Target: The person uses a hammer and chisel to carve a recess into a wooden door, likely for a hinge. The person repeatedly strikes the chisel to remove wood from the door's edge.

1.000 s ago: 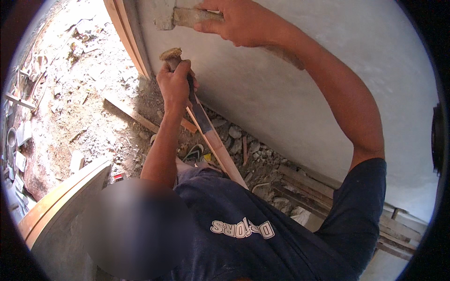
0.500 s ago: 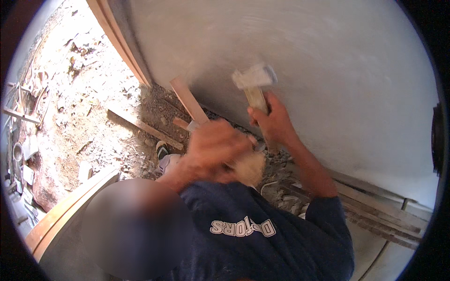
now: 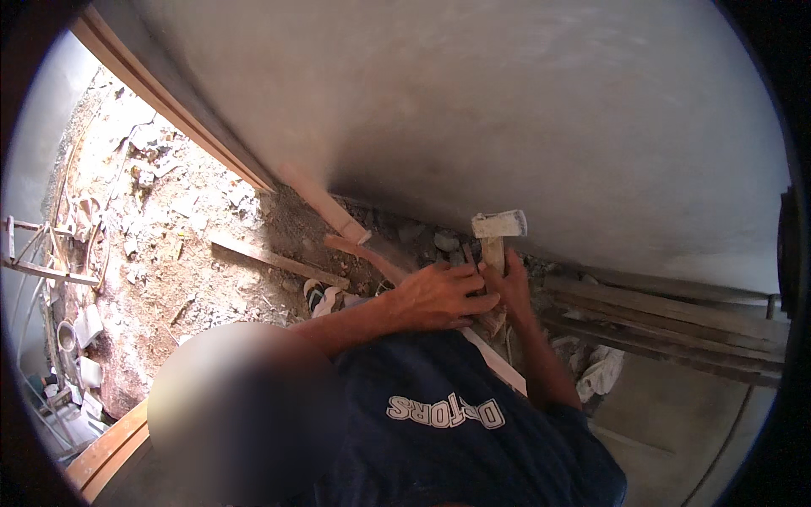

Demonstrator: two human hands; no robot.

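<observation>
My right hand (image 3: 512,289) is wrapped round the wooden handle of a hammer (image 3: 500,225), whose pale, crusted head stands up above the fist. Close beside the handle is my left hand (image 3: 438,294), its fingers loosely bent and apart, with the tips near the handle's lower part. Whether they touch it I cannot tell. A reddish wooden strip (image 3: 365,253) runs toward my left hand and passes out of sight behind it. Another piece of wood (image 3: 325,207) lies beyond it, by the wall. Below the hands a pale board edge (image 3: 498,362) shows beside my dark shirt.
A plastered wall (image 3: 507,110) rises ahead, with rubble at its foot. Several long boards (image 3: 667,325) lie at the right. On the left, a loose plank (image 3: 279,260) rests on sunlit, littered ground beyond a wooden frame (image 3: 177,101). A shoe (image 3: 318,294) shows near my left forearm.
The raised hammer has come down beside my left hand. My left hand has shifted right, away from the upright-looking wood piece, toward the hammer handle. The view has turned somewhat.
</observation>
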